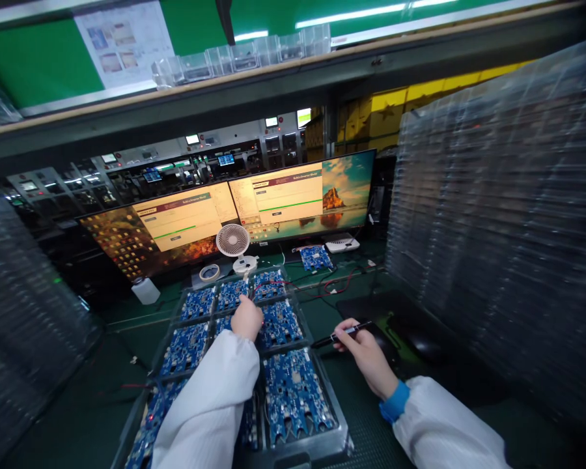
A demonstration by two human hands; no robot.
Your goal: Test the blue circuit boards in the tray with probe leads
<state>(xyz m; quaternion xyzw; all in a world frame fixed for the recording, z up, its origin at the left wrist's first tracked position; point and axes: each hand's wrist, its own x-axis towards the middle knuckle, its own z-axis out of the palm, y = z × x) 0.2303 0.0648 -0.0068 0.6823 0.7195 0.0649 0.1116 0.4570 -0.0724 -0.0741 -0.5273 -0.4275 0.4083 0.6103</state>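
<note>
My right hand (pixel 366 355) grips a black marker pen (pixel 326 340), its dark end pointing left towards the tray. My left hand (pixel 247 319) is over the middle of a clear plastic tray (pixel 339 426), fingers curled down at a blue circuit board (pixel 232 293) in the back row. Its fingertips are mostly hidden, so what they pinch cannot be made out. More blue circuit boards fill the tray's compartments, including one at the front right (pixel 295 394). Thin red and black wires (pixel 268 284) run from near the left fingertips off to the right.
Two monitors (pixel 300 195) stand behind the tray, with a small white fan (pixel 233 241), a tape roll (pixel 209 272) and a white bottle (pixel 145 291) before them. A loose circuit board (pixel 315 258) lies behind. Stacked clear trays (pixel 469 195) rise at right, others (pixel 24 312) at left.
</note>
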